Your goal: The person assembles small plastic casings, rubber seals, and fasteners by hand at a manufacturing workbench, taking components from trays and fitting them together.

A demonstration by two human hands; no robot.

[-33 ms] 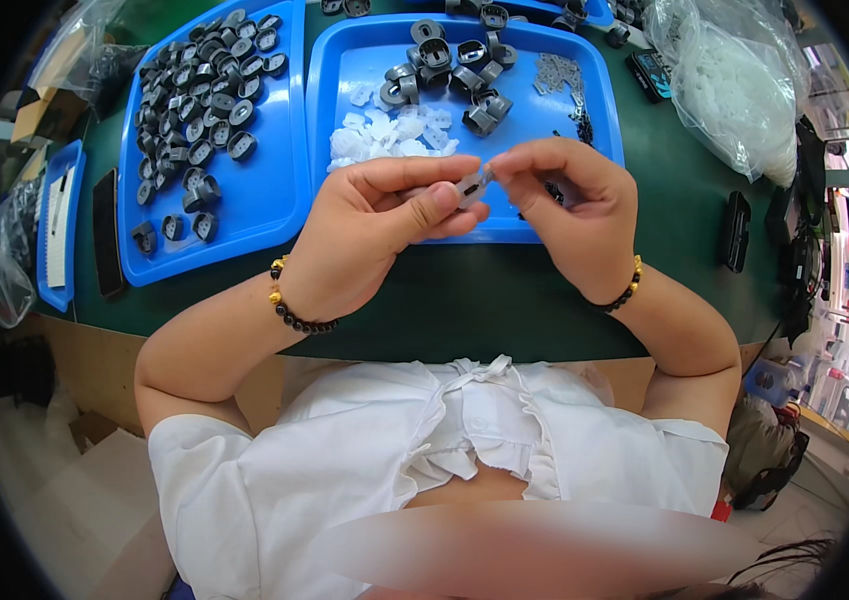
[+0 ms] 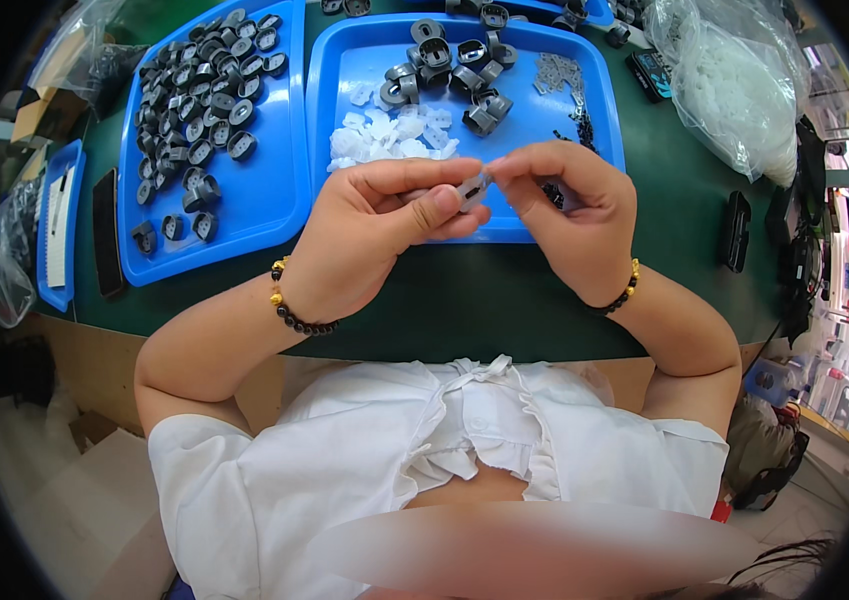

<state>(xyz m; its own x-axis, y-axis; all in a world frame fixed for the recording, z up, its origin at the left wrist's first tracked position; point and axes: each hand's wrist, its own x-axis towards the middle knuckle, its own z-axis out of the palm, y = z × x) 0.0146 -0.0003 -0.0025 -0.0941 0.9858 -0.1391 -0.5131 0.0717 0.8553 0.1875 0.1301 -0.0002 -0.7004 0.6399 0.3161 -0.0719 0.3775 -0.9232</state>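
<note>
- Pale plastic piece (image 2: 471, 190): between your hands, seen over the near part of the middle blue tray (image 2: 524, 132), just inside its near edge in this view. A dark slot or insert shows in it.
- Your left hand (image 2: 364, 215) grasps it between thumb and fingers.
- Your right hand (image 2: 584, 215) brings thumb and forefinger together at the piece's far end; you cannot tell from here whether they grip it or something tiny.
- White translucent chips (image 2: 384, 135) lie just beyond your left fingers. Dark round parts (image 2: 484, 112) heap farther back; small grey pieces (image 2: 556, 72) and small black parts (image 2: 582, 128) line the right side, partly behind your right hand.
- On your left, the left blue tray (image 2: 254, 200), loaded with dark caps (image 2: 199, 152), sits close beside the middle one, leaving little gap between rims.
- Toward you, a broad strip of green table (image 2: 424, 300) runs from the tray edge to the table's near edge, between your forearms.
- Right of the tray, more green surface reaches out to a black case (image 2: 735, 232), well apart from your right hand.
</note>
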